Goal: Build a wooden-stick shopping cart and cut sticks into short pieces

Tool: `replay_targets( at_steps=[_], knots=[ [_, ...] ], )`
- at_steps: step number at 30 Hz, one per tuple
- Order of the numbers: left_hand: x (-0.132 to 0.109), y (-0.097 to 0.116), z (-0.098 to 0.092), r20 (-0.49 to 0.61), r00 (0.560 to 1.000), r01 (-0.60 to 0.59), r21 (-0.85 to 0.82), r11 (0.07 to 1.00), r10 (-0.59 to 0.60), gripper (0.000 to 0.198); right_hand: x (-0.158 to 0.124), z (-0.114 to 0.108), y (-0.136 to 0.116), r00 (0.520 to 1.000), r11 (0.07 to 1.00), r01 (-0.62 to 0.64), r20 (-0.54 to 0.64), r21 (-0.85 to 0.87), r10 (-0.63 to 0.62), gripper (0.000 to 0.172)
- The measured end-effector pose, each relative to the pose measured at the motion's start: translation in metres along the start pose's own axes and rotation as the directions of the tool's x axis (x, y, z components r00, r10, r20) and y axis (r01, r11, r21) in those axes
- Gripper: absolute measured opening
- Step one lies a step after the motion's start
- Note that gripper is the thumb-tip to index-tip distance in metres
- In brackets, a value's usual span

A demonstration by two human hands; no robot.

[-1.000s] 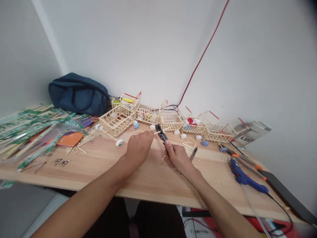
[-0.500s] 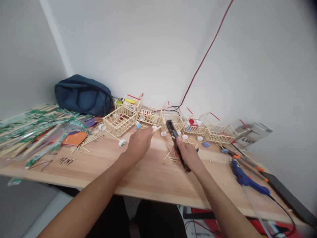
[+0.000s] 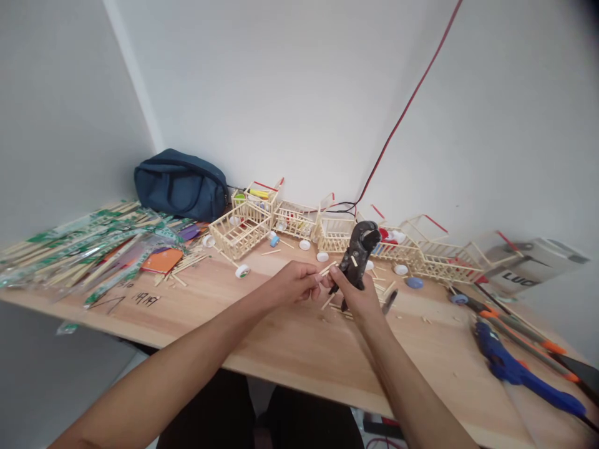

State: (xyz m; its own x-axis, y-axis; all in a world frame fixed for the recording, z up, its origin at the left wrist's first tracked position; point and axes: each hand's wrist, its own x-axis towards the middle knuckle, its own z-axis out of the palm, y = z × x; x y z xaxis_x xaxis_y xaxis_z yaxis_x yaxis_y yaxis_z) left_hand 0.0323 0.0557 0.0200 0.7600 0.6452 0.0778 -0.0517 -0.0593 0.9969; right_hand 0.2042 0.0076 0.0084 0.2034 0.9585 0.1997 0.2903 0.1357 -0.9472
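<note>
My left hand (image 3: 296, 284) is closed, its fingertips pinching a short wooden stick (image 3: 329, 268). My right hand (image 3: 361, 298) is wrapped round black pliers (image 3: 359, 251), whose rounded head points up and away. The right thumb is close to the stick's far end; whether they touch I cannot tell. Loose short sticks (image 3: 345, 310) lie on the wooden table beneath the pliers. Behind the hands stands a row of small carts built from sticks, among them an open slatted cart (image 3: 241, 231) with bottle-cap wheels. The pliers partly hide the carts behind them.
Packaged wooden sticks (image 3: 93, 249) cover the table's left side, near a blue bag (image 3: 182, 184) and an orange piece (image 3: 161, 260). A blue glue gun (image 3: 519, 371), orange-and-black tools (image 3: 524, 330) and a printed box (image 3: 538, 265) are at the right. A red-black cable (image 3: 409, 112) runs up the wall.
My hands have come together, bringing the stick beside the pliers. The pliers have turned so that their rounded head shows. The view has shifted, moving the scene rightward.
</note>
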Motion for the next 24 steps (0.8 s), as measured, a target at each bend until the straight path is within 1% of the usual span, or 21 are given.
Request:
replay_targets(
  at_steps=[3, 6, 9, 13, 17, 20, 22, 24],
  knots=[
    [0.000, -0.001, 0.001, -0.001, 0.999, 0.032, 0.005, 0.999, -0.032, 0.045, -0.001, 0.002, 0.000, 1.000, 0.997, -0.015, -0.016, 0.075, 0.016, 0.042],
    [0.001, -0.003, 0.003, 0.023, 0.998, 0.059, -0.005, 0.998, -0.059, 0.047, -0.001, 0.004, 0.000, 0.999, 0.986, -0.041, -0.019, 0.160, 0.045, 0.039],
    [0.003, -0.006, 0.003, 0.057, 0.993, 0.102, -0.033, 0.994, -0.100, 0.050, 0.000, 0.002, 0.003, 0.997, 0.985, -0.053, -0.048, 0.164, 0.062, 0.041],
    [0.002, -0.003, -0.001, 0.144, 0.972, 0.198, -0.075, 0.977, -0.186, 0.054, 0.004, -0.006, 0.010, 0.988, 0.988, -0.044, -0.142, 0.148, 0.065, 0.044],
    [-0.005, 0.006, -0.008, 0.194, 0.945, 0.278, -0.056, 0.959, -0.262, 0.050, 0.010, -0.018, 0.018, 0.967, 0.977, -0.029, -0.242, 0.213, 0.082, 0.045],
    [-0.007, 0.009, -0.009, 0.228, 0.926, 0.321, -0.049, 0.946, -0.302, 0.050, 0.013, -0.024, 0.023, 0.946, 0.969, -0.031, -0.305, 0.244, 0.107, 0.047],
    [-0.006, 0.007, -0.008, 0.214, 0.930, 0.310, -0.026, 0.950, -0.298, 0.050, 0.014, -0.026, 0.025, 0.939, 0.970, -0.029, -0.327, 0.240, 0.109, 0.047],
    [-0.003, 0.003, -0.006, 0.162, 0.942, 0.293, 0.036, 0.955, -0.295, 0.049, 0.015, -0.027, 0.026, 0.943, 0.976, -0.021, -0.319, 0.217, 0.091, 0.047]
  ],
)
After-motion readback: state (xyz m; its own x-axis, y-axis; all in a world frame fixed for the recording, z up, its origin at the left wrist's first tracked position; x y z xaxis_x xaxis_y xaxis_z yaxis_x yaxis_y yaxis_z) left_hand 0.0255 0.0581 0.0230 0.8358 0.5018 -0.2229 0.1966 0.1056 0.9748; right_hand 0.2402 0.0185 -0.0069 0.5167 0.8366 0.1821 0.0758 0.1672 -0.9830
